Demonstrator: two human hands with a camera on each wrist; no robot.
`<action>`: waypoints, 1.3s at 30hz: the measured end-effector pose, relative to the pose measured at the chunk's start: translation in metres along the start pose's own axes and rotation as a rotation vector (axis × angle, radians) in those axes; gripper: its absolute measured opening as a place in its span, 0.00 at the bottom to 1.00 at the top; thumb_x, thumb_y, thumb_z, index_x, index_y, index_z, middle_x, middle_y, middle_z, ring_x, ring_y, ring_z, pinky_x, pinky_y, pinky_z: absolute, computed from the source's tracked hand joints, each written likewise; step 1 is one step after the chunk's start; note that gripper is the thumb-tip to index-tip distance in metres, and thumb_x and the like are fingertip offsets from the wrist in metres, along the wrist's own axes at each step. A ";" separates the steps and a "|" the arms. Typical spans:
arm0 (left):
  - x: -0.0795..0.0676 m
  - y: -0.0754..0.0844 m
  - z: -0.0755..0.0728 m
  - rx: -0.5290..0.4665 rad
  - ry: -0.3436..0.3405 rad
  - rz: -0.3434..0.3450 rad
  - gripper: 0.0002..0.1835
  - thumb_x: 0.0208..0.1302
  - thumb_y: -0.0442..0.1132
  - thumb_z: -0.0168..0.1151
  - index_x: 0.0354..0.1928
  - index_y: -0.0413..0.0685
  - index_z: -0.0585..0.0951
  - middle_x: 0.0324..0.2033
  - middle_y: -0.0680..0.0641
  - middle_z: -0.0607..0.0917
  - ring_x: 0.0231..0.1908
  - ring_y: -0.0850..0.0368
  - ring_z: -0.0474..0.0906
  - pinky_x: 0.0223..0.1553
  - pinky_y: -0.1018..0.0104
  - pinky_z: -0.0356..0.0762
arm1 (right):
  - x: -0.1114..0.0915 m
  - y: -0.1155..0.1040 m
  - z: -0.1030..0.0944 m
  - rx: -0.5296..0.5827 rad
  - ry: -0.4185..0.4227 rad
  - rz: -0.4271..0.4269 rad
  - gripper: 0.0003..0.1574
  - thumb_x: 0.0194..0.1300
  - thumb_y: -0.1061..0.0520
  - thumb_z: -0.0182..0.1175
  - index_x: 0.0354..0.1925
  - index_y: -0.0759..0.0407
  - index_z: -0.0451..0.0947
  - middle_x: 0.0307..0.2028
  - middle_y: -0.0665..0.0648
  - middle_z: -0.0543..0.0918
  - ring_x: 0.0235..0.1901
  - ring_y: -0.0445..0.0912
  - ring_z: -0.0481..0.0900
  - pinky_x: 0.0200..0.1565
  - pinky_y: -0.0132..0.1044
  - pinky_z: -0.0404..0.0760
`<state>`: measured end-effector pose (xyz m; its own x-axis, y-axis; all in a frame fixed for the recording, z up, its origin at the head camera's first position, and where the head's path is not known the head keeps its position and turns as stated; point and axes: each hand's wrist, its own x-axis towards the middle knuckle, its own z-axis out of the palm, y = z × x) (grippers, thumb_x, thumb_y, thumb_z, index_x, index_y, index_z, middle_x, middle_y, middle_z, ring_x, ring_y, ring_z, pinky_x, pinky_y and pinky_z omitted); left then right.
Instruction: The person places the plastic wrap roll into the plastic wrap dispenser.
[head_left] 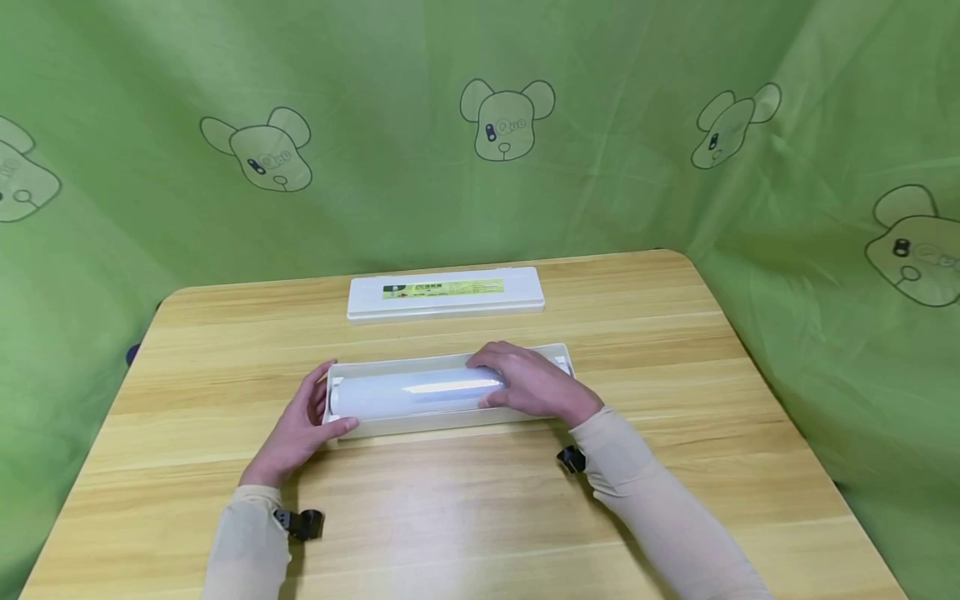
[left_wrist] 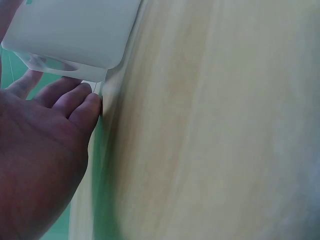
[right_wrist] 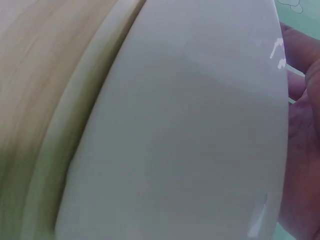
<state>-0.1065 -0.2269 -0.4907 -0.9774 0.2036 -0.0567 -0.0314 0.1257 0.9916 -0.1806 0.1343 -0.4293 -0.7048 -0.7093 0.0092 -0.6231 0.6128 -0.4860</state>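
A long white plastic box [head_left: 420, 427] lies across the table in the head view, with a roll of cling film [head_left: 382, 396] inside it. My left hand [head_left: 296, 429] holds the box's left end, thumb at the near corner and fingers behind the end wall. In the left wrist view those fingers [left_wrist: 75, 100] bend against the box end. My right hand [head_left: 532, 383] reaches over the right part of the box and grips the roll, thumb on its near side and fingers over the far side. The box's smooth outer wall [right_wrist: 190, 125] fills most of the right wrist view.
Behind the box lies a white lid [head_left: 521, 292] with a yellow-green label. The wooden table [head_left: 480, 517] extends toward me and to both sides. Green curtains [head_left: 390, 167] with bear-head drawings enclose the table at the back and sides.
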 end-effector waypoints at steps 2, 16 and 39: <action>0.000 0.000 0.000 -0.002 0.001 -0.002 0.51 0.59 0.28 0.70 0.77 0.49 0.48 0.70 0.37 0.62 0.64 0.48 0.64 0.58 0.75 0.68 | 0.000 0.001 0.001 0.000 0.002 -0.002 0.34 0.58 0.47 0.72 0.59 0.57 0.77 0.57 0.54 0.78 0.59 0.49 0.72 0.61 0.45 0.72; 0.000 -0.001 -0.001 -0.005 0.000 -0.004 0.51 0.59 0.28 0.70 0.77 0.49 0.48 0.70 0.37 0.62 0.64 0.49 0.64 0.59 0.76 0.67 | 0.000 0.001 0.001 -0.007 -0.017 0.007 0.35 0.58 0.47 0.72 0.60 0.58 0.77 0.58 0.55 0.78 0.59 0.50 0.73 0.61 0.45 0.72; 0.000 -0.001 0.001 0.003 -0.001 -0.005 0.51 0.60 0.29 0.69 0.77 0.49 0.48 0.71 0.37 0.61 0.66 0.43 0.61 0.59 0.77 0.66 | -0.003 0.002 -0.034 0.102 0.029 0.013 0.29 0.64 0.45 0.67 0.59 0.57 0.78 0.55 0.49 0.79 0.57 0.45 0.74 0.60 0.41 0.72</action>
<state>-0.1061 -0.2266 -0.4917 -0.9770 0.2041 -0.0618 -0.0355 0.1300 0.9909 -0.1910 0.1498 -0.4004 -0.7229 -0.6905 0.0270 -0.5773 0.5820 -0.5727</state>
